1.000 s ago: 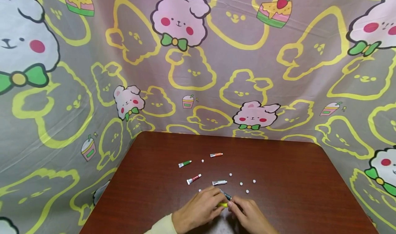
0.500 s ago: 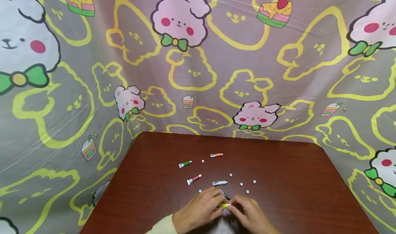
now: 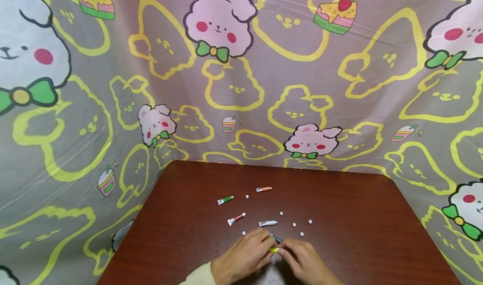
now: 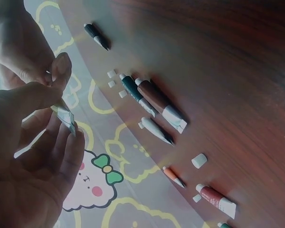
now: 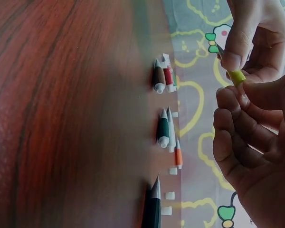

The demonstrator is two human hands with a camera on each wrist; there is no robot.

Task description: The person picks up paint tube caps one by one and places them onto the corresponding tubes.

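Yellow tube [image 3: 273,250], apparently pinched between both hands' fingers [image 3: 284,249].

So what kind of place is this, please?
Probably a home craft corner: a dark wooden table hemmed in by a cartoon bunny cloth, with small paint tubes and loose white caps scattered on it.

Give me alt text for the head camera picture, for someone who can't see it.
Two hands, left hand and right hand, together hold a small yellow tube over a dark wooden table. Other small tubes and white caps lie beyond them, before a cartoon-bunny cloth backdrop.
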